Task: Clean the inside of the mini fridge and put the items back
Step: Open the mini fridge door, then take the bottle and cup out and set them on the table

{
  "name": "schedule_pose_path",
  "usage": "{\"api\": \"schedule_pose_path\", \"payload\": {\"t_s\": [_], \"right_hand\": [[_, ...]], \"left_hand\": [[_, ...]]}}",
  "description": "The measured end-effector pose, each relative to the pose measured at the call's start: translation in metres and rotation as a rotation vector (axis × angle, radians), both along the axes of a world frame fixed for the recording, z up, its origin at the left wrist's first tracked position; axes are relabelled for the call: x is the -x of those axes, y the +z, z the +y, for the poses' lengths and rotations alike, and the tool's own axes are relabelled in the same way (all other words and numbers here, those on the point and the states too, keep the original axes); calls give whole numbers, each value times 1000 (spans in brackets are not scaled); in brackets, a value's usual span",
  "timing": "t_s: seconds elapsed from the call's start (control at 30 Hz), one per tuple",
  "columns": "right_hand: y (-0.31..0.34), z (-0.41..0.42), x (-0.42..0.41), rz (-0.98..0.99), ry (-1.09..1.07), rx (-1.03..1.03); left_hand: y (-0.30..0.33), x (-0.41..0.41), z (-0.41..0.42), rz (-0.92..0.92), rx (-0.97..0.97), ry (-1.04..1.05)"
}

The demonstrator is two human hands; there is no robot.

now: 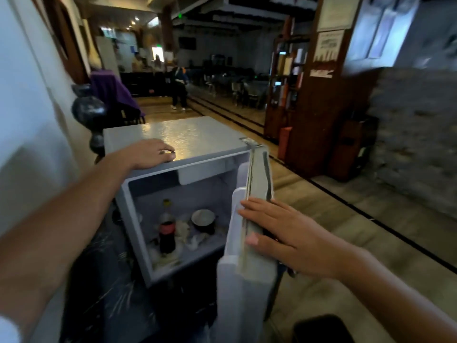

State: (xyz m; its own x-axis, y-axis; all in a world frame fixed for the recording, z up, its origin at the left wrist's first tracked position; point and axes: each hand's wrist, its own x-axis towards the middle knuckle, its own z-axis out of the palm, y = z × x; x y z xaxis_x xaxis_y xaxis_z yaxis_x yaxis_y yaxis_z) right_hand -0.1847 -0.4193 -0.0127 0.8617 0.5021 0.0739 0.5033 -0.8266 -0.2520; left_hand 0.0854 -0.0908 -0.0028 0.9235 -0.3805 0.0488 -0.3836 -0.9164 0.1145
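Head view, looking down at a mini fridge [173,134] with its door [247,243] swung open toward the camera. The left hand [150,153] lies flat on the fridge's top near the front left corner, fingers extended and relaxed, gripping nothing; a dark ring-like mark on one finger is too blurred to identify. The right hand [279,233] rests against the outer face of the door near its free edge, fingers straight and close together, thumb along the edge; no finger curls round the door.

Between the two hands and below them, the open cavity shows its contents. A dark cola bottle [167,233] with a red label stands toward the front, below the left hand. Behind it a second bottle with a yellow cap [167,203] is partly hidden. Nearer the right hand sits a round dark pot [204,220] with a pale top. Whitish crumpled material [184,231] lies between bottle and pot; whether it is frost, bags or paper cannot be told.

The inner door shelves are seen edge-on and their contents are hidden. The dark stand under the fridge is cut off below. Beyond the hands, a dim hall with a blurred standing person [178,87].
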Motion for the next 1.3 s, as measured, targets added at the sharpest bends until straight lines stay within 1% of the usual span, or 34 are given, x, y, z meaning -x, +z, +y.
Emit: {"api": "schedule_pose_path", "payload": {"t_s": [0.07, 0.13, 0.2, 0.3, 0.37, 0.47, 0.53, 0.57, 0.6, 0.67, 0.73, 0.83, 0.97, 1.07, 1.13, 1.2, 1.27, 1.3], "right_hand": [[12, -22, 20, 72, -97, 87], [17, -43, 33, 141, -219, 121], [13, -63, 34, 151, -338, 135], [1, -98, 23, 82, -552, 137], [-9, -120, 10, 24, -689, 163], [-28, -142, -12, -109, -846, 298], [-41, -152, -27, -202, -932, 360], [-47, -156, -35, -237, -973, 365], [-53, -161, -43, -271, -1012, 357], [-61, -169, -55, -340, -1074, 301], [-65, -173, -66, -384, -1093, 239], [-66, -180, -77, -417, -1111, 197], [-75, -187, -82, -467, -1093, 234], [-78, -191, -82, -499, -1085, 223], [-74, -185, -81, -514, -1081, 167], [-71, -170, -76, -623, -1022, 96], [-80, -143, -68, -749, -859, 7], [-89, -127, -63, -786, -756, -48]], "left_hand": [[-6, -7, -20, 6, 25, -11], [-16, -17, -33, -24, 41, 10], [-24, -27, -36, -44, 59, 50], [-32, -39, -38, -67, 39, 102], [-33, -32, -42, -106, 14, 120], [-37, -23, -43, -164, -8, 139], [-42, -28, -38, -173, -52, 113], [-43, -30, -37, -174, -67, 110], [-43, -29, -38, -188, -42, 119], [-42, -15, -49, -240, -23, 157], [-46, -3, -55, -296, -35, 187], [-44, 7, -61, -320, -6, 199], [-47, 11, -59, -389, -14, 178], [-45, 11, -56, -424, 24, 167], [-40, 16, -56, -479, 99, 116], [-44, 28, -55, -603, 225, 39], [-58, 52, -52, -724, 344, 33], [-70, 65, -49, -747, 394, 53]]}}
